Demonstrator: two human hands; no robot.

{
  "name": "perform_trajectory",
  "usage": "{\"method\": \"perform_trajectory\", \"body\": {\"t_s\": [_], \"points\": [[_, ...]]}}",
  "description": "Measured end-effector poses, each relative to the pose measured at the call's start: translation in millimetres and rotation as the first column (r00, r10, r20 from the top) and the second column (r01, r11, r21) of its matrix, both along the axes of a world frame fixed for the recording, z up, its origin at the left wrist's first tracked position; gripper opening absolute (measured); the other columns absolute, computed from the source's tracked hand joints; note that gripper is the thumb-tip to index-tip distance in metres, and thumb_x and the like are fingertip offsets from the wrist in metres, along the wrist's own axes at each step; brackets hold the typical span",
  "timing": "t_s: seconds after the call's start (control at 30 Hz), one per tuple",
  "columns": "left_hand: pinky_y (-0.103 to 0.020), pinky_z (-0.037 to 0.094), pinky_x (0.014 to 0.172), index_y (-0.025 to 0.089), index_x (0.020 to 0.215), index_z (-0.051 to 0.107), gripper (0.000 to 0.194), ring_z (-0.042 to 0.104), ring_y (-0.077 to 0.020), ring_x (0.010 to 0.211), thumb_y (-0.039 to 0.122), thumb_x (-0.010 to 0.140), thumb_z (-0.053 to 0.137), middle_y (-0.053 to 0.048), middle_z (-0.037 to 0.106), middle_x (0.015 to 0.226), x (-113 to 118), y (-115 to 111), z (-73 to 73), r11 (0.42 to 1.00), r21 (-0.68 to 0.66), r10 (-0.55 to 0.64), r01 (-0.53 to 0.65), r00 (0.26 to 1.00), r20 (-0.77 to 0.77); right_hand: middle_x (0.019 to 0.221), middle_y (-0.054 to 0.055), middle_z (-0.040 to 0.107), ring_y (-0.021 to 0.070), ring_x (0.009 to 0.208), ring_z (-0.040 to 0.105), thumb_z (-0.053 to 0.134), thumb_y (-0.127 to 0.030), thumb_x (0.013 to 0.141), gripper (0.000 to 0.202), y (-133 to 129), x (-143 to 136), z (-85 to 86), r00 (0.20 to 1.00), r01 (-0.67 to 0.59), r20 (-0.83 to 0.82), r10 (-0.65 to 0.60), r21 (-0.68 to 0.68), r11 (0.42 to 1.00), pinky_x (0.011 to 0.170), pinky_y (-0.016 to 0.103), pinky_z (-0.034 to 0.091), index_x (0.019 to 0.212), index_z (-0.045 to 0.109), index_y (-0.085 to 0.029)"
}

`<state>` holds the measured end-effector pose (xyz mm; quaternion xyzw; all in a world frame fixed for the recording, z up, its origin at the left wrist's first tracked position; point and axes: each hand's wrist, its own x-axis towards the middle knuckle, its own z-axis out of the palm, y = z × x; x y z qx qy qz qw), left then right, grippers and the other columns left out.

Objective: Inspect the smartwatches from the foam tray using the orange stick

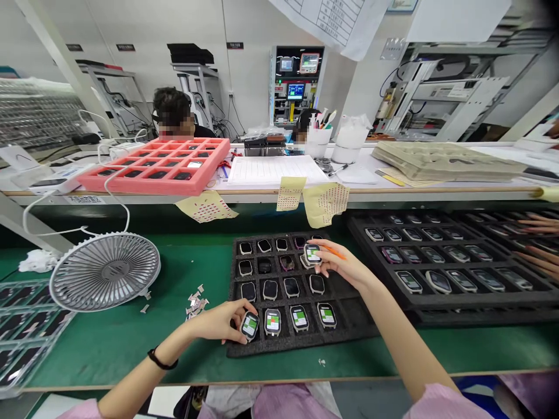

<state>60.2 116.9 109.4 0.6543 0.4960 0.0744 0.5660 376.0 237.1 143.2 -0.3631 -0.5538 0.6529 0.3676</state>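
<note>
My left hand (220,323) is closed on the sides of a smartwatch case (250,326) with a lit green-and-white screen, at the near left corner of a black foam tray (358,314). Over the tray's far right part, my right hand (345,269) pinches another lit watch case (312,253). A thin orange stick-like tool (332,250) also lies in that hand; its kind is unclear. In the near row sit more lit watches (299,317) without straps. Farther rows hold watch cases with dark screens (269,289).
A white fan (105,272) and small loose metallic pieces (196,304) lie to the left. More black trays of watches (432,256) stand at right, near another person's hands (541,244). Above runs a shelf with a pink foam tray (152,183) and yellow sticker sheets (325,203).
</note>
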Motion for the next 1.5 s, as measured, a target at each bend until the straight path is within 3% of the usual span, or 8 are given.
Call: {"method": "perform_trajectory", "body": {"t_s": [0.13, 0.23, 0.33, 0.47, 0.67, 0.93, 1.23, 1.5], "points": [[-0.022, 0.046, 0.056, 0.021, 0.114, 0.051, 0.054, 0.055, -0.0145, 0.078, 0.032, 0.068, 0.077, 0.0, 0.056, 0.085, 5.7, 13.6, 20.0, 0.991, 0.017, 0.124, -0.132, 0.961, 0.247, 0.085, 0.004, 0.066, 0.0131, 0.057, 0.064, 0.076, -0.03, 0.074, 0.042, 8.0, -25.2, 14.2, 0.997, -0.061, -0.03, 0.066, 0.137, 0.989, 0.044, 0.023, 0.044, 0.112, 0.062, -0.018], [-0.02, 0.046, 0.056, 0.019, 0.114, 0.05, 0.057, 0.056, -0.0134, 0.08, 0.028, 0.067, 0.081, -0.003, 0.059, 0.094, 23.5, 28.9, 46.3, 0.966, 0.029, 0.214, -0.255, 0.862, 0.46, 0.083, 0.003, 0.065, 0.0106, 0.051, 0.061, 0.073, -0.032, 0.077, 0.037, 13.8, -40.6, 20.1, 0.997, -0.049, -0.048, 0.06, 0.21, 0.976, 0.039, 0.021, 0.04, 0.109, 0.063, -0.017], [-0.016, 0.041, 0.047, 0.019, 0.119, 0.049, 0.062, 0.056, -0.0121, 0.075, 0.028, 0.067, 0.082, -0.005, 0.06, 0.097, 42.7, 45.7, 67.2, 0.933, 0.044, 0.261, -0.356, 0.759, 0.596, 0.075, 0.001, 0.063, 0.0094, 0.045, 0.058, 0.069, -0.037, 0.081, 0.031, 15.8, -51.0, 25.0, 0.998, 0.015, -0.065, -0.001, 0.218, 0.976, 0.035, 0.019, 0.035, 0.104, 0.065, -0.017], [-0.016, 0.04, 0.046, 0.019, 0.125, 0.05, 0.059, 0.059, -0.0127, 0.075, 0.034, 0.074, 0.077, -0.008, 0.061, 0.101, 56.4, 60.8, 79.5, 0.901, 0.035, 0.298, -0.432, 0.678, 0.672, 0.083, 0.004, 0.065, 0.0102, 0.047, 0.061, 0.063, -0.042, 0.085, 0.03, 15.6, -52.7, 28.2, 0.997, 0.051, -0.071, -0.038, 0.195, 0.979, 0.035, 0.019, 0.036, 0.101, 0.066, -0.017], [-0.017, 0.038, 0.043, 0.019, 0.12, 0.053, 0.053, 0.062, -0.0124, 0.071, 0.039, 0.076, 0.073, -0.007, 0.063, 0.101, 60.3, 67.7, 79.1, 0.883, 0.067, 0.334, -0.465, 0.722, 0.606, 0.091, 0.004, 0.063, 0.0131, 0.058, 0.066, 0.063, -0.036, 0.086, 0.029, 17.9, -43.8, 23.2, 0.996, -0.064, -0.054, 0.076, 0.199, 0.978, 0.04, 0.02, 0.043, 0.11, 0.062, -0.019], [-0.018, 0.025, 0.037, 0.018, 0.106, 0.059, 0.044, 0.057, -0.009, 0.053, 0.054, 0.082, 0.061, -0.002, 0.065, 0.08, 56.5, 74.0, 68.1, 0.826, 0.163, 0.379, -0.539, 0.746, 0.547, 0.09, 0.004, 0.063, 0.0131, 0.061, 0.066, 0.062, -0.032, 0.088, 0.031, 16.3, -47.4, 18.1, 0.984, -0.168, -0.02, 0.178, 0.242, 0.956, 0.042, 0.02, 0.045, 0.116, 0.057, -0.02], [-0.022, 0.05, 0.058, 0.018, 0.107, 0.055, 0.042, 0.059, -0.0121, 0.073, 0.047, 0.079, 0.068, -0.005, 0.064, 0.096, 57.0, 74.7, 64.5, 0.838, 0.192, 0.323, -0.511, 0.748, 0.579, 0.089, 0.004, 0.064, 0.0128, 0.06, 0.066, 0.06, -0.034, 0.089, 0.03, 14.8, -50.6, 18.9, 0.985, -0.17, 0.004, 0.174, 0.245, 0.954, 0.042, 0.021, 0.044, 0.115, 0.056, -0.02], [-0.023, 0.051, 0.062, 0.018, 0.109, 0.055, 0.042, 0.059, -0.013, 0.076, 0.048, 0.082, 0.065, -0.004, 0.062, 0.095, 57.6, 74.1, 65.7, 0.843, 0.171, 0.332, -0.51, 0.743, 0.581, 0.082, 0.003, 0.065, 0.0142, 0.059, 0.066, 0.06, -0.037, 0.089, 0.032, 12.1, -51.9, 19.9, 0.987, -0.155, 0.005, 0.159, 0.241, 0.958, 0.042, 0.022, 0.043, 0.114, 0.056, -0.019]]}}
